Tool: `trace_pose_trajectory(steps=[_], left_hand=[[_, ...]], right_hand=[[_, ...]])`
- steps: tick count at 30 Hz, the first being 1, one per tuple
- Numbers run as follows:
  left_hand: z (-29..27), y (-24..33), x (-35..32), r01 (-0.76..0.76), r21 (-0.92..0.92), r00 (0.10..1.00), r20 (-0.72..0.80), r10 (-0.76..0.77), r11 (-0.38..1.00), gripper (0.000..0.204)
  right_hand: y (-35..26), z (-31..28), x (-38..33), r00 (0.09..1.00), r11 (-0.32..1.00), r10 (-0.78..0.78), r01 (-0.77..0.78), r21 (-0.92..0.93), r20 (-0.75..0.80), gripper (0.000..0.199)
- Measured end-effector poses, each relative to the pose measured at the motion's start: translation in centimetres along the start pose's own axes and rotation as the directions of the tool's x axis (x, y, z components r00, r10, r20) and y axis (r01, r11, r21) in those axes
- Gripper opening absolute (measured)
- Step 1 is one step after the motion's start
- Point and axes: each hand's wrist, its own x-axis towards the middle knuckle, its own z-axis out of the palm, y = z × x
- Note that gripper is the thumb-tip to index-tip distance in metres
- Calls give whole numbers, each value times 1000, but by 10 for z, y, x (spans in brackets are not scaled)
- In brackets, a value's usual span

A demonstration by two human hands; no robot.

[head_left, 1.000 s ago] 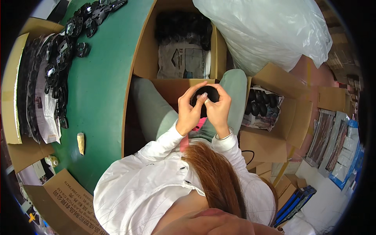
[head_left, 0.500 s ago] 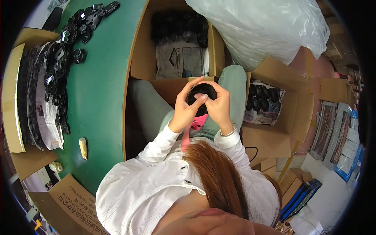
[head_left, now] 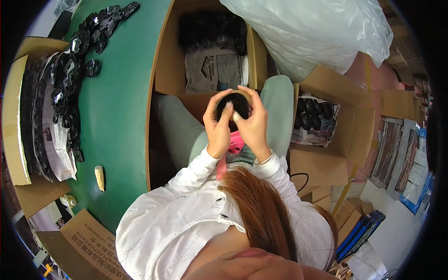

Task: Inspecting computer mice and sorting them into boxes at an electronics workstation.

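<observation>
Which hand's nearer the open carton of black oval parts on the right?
Right. The right hand is to the left of the carton, with the right leg between; the left hand is farther left.

Green tabletop (head_left: 123, 102) offers passage right of obstructing black parts (head_left: 110, 22).

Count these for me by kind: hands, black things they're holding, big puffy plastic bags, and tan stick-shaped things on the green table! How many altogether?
Hands: 2 (left hand, right hand)
Held black thing: 1
Big puffy plastic bag: 1
Tan stick-shaped thing: 1
Total: 5
</observation>
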Motion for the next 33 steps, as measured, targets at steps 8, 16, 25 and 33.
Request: trace_pose_trajectory(steps=[8,16,25,33], left_hand=[[-9,15,8,-6,116,1000,-24,9,993,28],[-22,3,15,-15,420,990,133,-45,907,28],[-14,-10,10,-121,363,991,-7,133,924,24],[-3,-18,20,594,-184,797,2,-604,783,22]], right_hand=[[0,-17,3,993,948,116,-103,-301,24,15],[6,-28,10,1000,927,8,3,-375,27,11],[14,-35,10,975,950,223,-211,-232,25,9],[11,-61,9,978,986,164,-168,19,130,35]])
